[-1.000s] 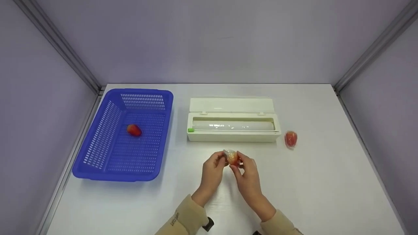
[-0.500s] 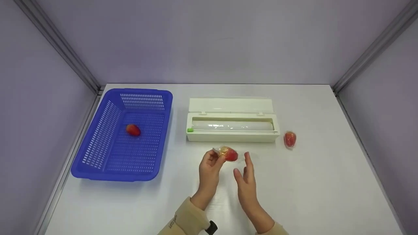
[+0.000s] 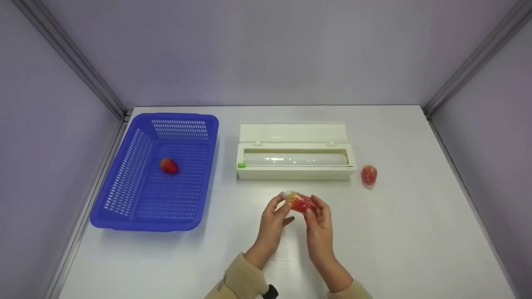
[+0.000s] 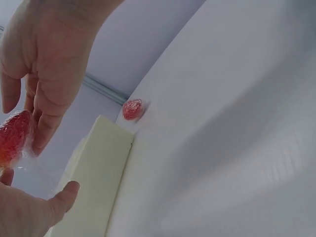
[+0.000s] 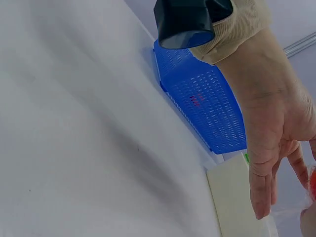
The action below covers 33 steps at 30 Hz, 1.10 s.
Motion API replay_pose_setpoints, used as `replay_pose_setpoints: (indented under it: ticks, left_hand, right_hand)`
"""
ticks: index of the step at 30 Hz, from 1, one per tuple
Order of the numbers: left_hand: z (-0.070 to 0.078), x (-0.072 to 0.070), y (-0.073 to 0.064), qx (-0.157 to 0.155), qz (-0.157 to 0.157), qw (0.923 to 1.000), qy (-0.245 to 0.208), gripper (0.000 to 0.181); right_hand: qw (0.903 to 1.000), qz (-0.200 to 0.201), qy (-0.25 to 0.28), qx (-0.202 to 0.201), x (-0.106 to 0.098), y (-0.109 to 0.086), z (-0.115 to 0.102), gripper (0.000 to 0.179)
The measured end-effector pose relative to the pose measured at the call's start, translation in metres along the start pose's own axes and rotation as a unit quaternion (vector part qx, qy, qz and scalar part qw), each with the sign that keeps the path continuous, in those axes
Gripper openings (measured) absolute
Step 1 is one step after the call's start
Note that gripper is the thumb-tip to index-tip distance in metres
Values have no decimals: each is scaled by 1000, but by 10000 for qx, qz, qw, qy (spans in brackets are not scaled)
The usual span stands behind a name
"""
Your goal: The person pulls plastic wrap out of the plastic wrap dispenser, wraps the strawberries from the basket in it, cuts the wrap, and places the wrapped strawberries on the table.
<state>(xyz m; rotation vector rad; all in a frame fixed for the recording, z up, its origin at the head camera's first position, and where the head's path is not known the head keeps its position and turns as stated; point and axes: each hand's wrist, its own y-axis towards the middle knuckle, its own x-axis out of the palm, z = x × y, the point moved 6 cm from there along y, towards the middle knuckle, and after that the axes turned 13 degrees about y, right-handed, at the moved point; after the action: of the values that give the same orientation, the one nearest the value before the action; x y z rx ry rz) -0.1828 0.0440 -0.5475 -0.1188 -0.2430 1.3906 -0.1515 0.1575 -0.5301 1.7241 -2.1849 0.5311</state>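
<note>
A red-and-yellow fruit [image 3: 301, 202] in clear plastic wrap is held between both hands in the head view, above the table in front of the wrap dispenser [image 3: 296, 173]. My left hand [image 3: 271, 226] pinches its yellowish end, where the film is bunched, between thumb and fingers. At the red end, my right hand [image 3: 320, 232] grips it with thumb and curled fingers. Loose film trails beside the fruit [image 4: 12, 140] in the left wrist view. Only a sliver of the fruit [image 5: 313, 185] shows in the right wrist view, at the edge.
Left on the white table [image 3: 415, 232] stands a blue basket [image 3: 210, 174] holding one unwrapped fruit [image 3: 169, 165]. The dispenser's lid [image 3: 293, 133] is raised, showing the film roll [image 3: 295, 158]. Right of it lies another wrapped fruit [image 3: 369, 176].
The right hand let go of the fruit and spread its fingers half a second ago; now it grips the red end again. The left hand has kept hold and moved slightly right.
</note>
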Motion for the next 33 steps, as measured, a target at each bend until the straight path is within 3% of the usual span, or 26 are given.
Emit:
replay_pose_setpoints:
  ticks: [5, 11, 14, 18, 23, 26, 30, 33]
  left_hand:
    - [-2, 10, 3, -17, -225, 9984, -526, 43]
    - [-4, 24, 14, -23, -73, 9995, -312, 35]
    - [-9, 33, 22, -168, -143, 9998, -29, 33]
    - [-17, 50, 33, -138, -384, 9977, 550, 29]
    - [-27, 80, 46, 94, -729, 9910, 1115, 26]
    - [-31, 99, 51, 291, -818, 9822, 1666, 25]
    - [-34, 122, 54, 675, -854, 9557, 2736, 25]
    - [-39, 138, 55, 827, -969, 9407, 3144, 29]
  right_hand:
    - [9988, 266, -296, -278, -10, -1, -1, 41]
    - [9923, 470, -1088, -370, -28, 0, -3, 34]
    - [9919, 560, -1118, -235, -42, 5, -6, 28]
    - [9939, 539, -962, 42, -62, 14, -11, 32]
    - [9842, 670, -1616, 262, -91, 21, -19, 41]
    - [9744, 889, -2056, 167, -109, 25, -24, 40]
    - [9629, 1285, -2374, 38, -135, 32, -27, 37]
    - [9582, 1486, -2444, -67, -152, 39, -26, 38]
